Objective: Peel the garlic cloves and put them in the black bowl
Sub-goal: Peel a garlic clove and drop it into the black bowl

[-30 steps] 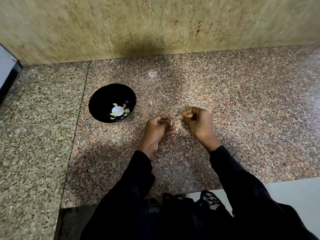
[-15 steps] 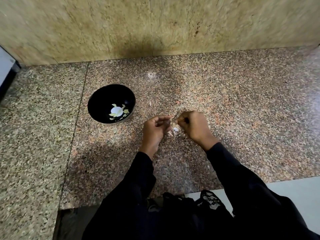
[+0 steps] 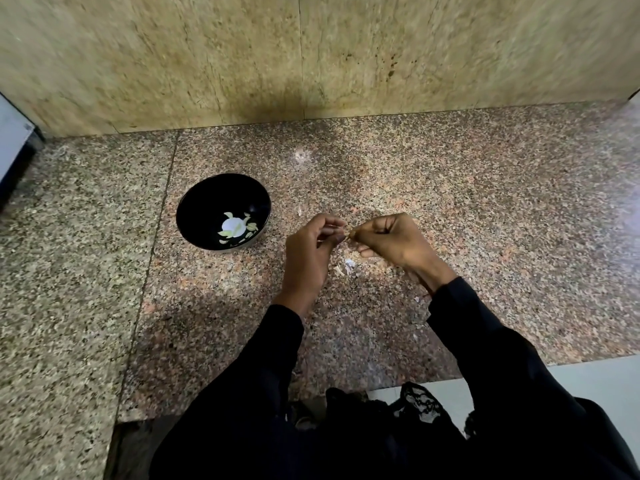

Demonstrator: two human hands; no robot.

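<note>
Surface: a speckled granite counter (image 3: 450, 188), pink-brown, with a grey-speckled slab at its left side.
Room: a tan stone wall (image 3: 242, 57) rises along the counter's far edge.
Open room: bare granite lies right of the hands and toward the far edge.
Bowl: a black bowl (image 3: 204, 209) stands left of the hands, near the slab seam, with pale peeled cloves (image 3: 235, 228) inside.
Left hand (image 3: 308, 251): fingers curled, pinching a small garlic clove (image 3: 346, 236), mostly hidden.
Right hand (image 3: 391, 240): fingers curled, pinching at the same clove, fingertips meeting the left's.
Skins: white peel scraps (image 3: 347, 266) lie on the counter beneath the hands.
</note>
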